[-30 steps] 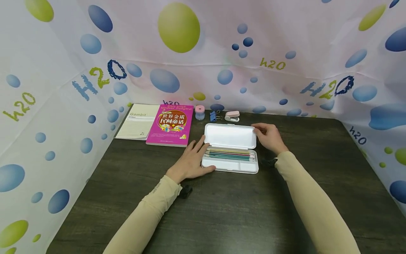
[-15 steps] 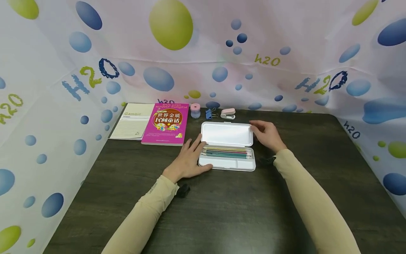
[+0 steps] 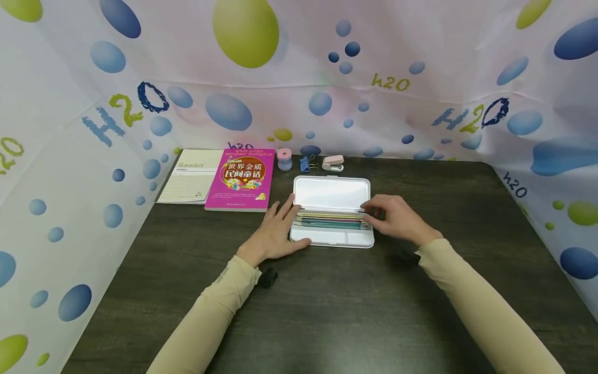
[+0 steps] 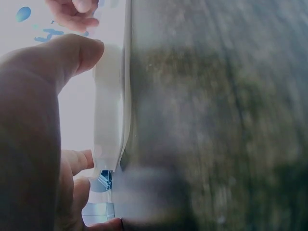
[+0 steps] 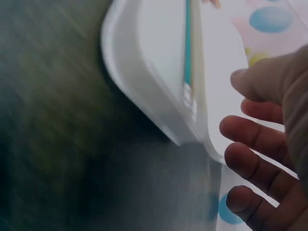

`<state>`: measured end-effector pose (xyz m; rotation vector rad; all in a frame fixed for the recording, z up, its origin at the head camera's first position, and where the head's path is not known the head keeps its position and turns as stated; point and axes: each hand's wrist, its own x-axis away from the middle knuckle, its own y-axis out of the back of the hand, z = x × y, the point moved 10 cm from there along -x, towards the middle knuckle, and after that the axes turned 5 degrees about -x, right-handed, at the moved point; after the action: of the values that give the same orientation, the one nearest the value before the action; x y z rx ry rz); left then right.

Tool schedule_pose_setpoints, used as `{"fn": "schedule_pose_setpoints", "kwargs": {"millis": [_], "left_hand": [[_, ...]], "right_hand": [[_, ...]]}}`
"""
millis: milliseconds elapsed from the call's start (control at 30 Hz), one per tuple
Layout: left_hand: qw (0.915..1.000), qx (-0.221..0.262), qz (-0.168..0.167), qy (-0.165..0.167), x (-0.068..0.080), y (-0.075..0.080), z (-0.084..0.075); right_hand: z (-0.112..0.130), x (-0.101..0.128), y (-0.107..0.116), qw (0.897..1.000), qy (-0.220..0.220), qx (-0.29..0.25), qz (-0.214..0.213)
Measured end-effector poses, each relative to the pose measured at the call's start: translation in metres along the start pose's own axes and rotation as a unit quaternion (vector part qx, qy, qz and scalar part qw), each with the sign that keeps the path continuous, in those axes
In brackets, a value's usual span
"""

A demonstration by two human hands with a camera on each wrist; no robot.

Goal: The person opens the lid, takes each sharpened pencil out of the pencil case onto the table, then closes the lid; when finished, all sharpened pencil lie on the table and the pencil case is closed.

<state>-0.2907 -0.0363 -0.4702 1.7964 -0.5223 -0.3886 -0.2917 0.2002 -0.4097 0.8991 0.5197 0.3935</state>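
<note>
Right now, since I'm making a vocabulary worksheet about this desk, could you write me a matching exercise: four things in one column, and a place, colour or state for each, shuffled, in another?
Column one:
1. pencil case
2. pencils
3. binder clip
4. book

Column two:
A. lying side by side in a compartment
B. bright pink, partly covering the notebook
C. white and open, its lid tipped back
D. blue, behind the pencil case

Pairs: 1-C, 2-A, 3-D, 4-B

Far left: cream rectangular paper notebook (image 3: 189,182) marked “Gambit”; right of it, magenta rectangular paperback (image 3: 239,181) titled “世界金质民间童话”. Surround: white dotted backdrop (image 3: 289,78) lettered “H2O” and “h2O”.
</note>
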Motion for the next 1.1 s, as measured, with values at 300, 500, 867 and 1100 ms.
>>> {"fn": "schedule_pose_setpoints", "kwargs": {"millis": [300, 500, 867, 1100], "left_hand": [[1.0, 0.0, -0.005, -0.001, 0.0, 0.004, 0.001], [1.0, -0.002, -0.006, 0.002, 0.0, 0.005, 0.001], [1.0, -0.002, -0.005, -0.004, 0.002, -0.003, -0.003], [0.9999, -0.005, -0.014, -0.002, 0.002, 0.0, -0.001]], "right_hand": [[0.004, 0.004, -0.016, 1.0, -0.013, 0.002, 0.027], [0.005, 0.003, -0.022, 0.997, -0.006, 0.056, 0.043], [0.017, 0.005, -0.03, 0.991, 0.048, 0.11, 0.063], [0.019, 0.001, -0.031, 0.992, 0.037, 0.112, 0.048]]}}
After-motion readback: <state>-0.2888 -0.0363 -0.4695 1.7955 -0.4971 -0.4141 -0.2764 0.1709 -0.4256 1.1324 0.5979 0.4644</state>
